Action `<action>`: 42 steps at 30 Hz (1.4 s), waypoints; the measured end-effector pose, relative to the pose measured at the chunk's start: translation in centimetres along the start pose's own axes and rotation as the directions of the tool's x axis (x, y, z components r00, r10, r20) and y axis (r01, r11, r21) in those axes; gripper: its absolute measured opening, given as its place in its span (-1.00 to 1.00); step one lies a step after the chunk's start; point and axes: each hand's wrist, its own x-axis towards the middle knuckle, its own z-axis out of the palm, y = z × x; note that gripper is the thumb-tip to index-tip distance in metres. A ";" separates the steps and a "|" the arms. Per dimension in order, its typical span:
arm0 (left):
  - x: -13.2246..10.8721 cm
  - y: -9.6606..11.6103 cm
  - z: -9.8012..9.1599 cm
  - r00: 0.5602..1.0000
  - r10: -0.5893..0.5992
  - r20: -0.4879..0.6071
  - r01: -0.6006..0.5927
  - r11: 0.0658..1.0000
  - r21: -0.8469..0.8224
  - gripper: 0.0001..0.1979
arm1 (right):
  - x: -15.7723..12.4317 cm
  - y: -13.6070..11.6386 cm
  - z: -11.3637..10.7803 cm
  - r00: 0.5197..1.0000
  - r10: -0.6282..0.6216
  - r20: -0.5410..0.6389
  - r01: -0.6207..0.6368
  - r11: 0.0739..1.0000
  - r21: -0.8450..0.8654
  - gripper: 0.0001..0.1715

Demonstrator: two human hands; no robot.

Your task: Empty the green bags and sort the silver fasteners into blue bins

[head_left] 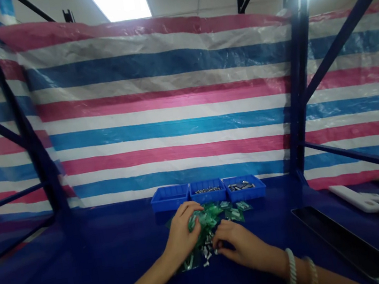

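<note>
The left hand (183, 233) closes around a green foil packet (194, 220), wrist low. The right hand (240, 243) curls narrow, its fingers over silver scraps (207, 251), beside a loose heap of green packets (227, 213) on the blue tabletop (85, 257). Beyond sit three blue trays (207, 195), two holding metal parts (240, 186).

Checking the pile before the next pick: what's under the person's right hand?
The right hand is over the near part of the green packets, its fingertips beside small silver pieces. Whatever lies directly beneath the palm is covered and cannot be seen.
</note>
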 end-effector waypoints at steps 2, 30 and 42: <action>-0.2 0.4 0.0 1.000 0.003 -0.007 -0.003 1.000 -0.026 -0.69 | -0.1 -0.2 -0.7 1.000 -0.002 0.001 0.002 0.999 -0.045 -0.82; 9.7 0.0 2.4 0.995 0.095 -0.026 -0.095 0.995 0.019 -0.80 | 1.0 -0.1 -0.9 0.925 0.281 -0.257 -0.184 0.920 0.345 -0.63; 2.3 1.1 0.7 0.984 0.112 0.139 -0.130 0.983 0.131 -0.71 | 0.0 0.0 0.6 0.999 0.025 -0.027 -0.024 1.000 0.008 -0.76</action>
